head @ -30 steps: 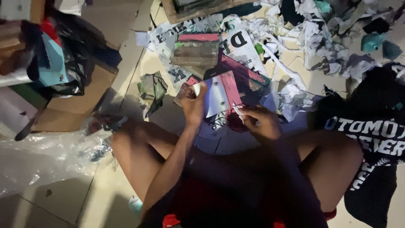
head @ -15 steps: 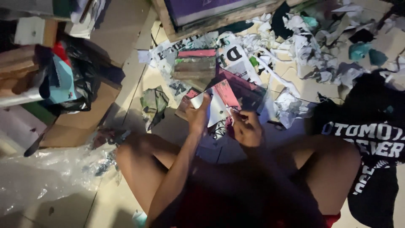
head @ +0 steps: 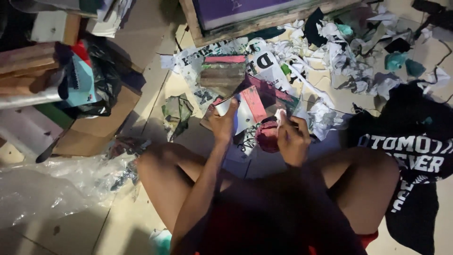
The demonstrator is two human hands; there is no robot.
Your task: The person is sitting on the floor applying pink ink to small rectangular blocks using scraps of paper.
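Pale floor tiles (head: 66,231) lie under a person sitting with knees spread, hands raised between them. From there, the left hand (head: 222,123) rises on a long, nearly straight forearm, fingers curled shut around the lower corner of a white card (head: 243,109) with a broad red band, holding it tilted up from the floor. The right hand (head: 291,138) sits lower and closer to the body, wrist bent, fingers closed on a dark red rag (head: 267,136) bunched against the card's right edge; thumb and fingertips also pinch a small white scrap at the top. Just beyond the card, a stack of paint-stained wooden blocks (head: 222,74) rests on printed paper sheets (head: 264,59). Crumpled paper scraps (head: 339,56) spread to the upper right, in front of a wooden-framed purple screen (head: 245,12). A black shirt with white lettering (head: 410,151) lies beside the right knee. To the left sit a cardboard box (head: 89,132) and clear plastic sheeting (head: 47,189).
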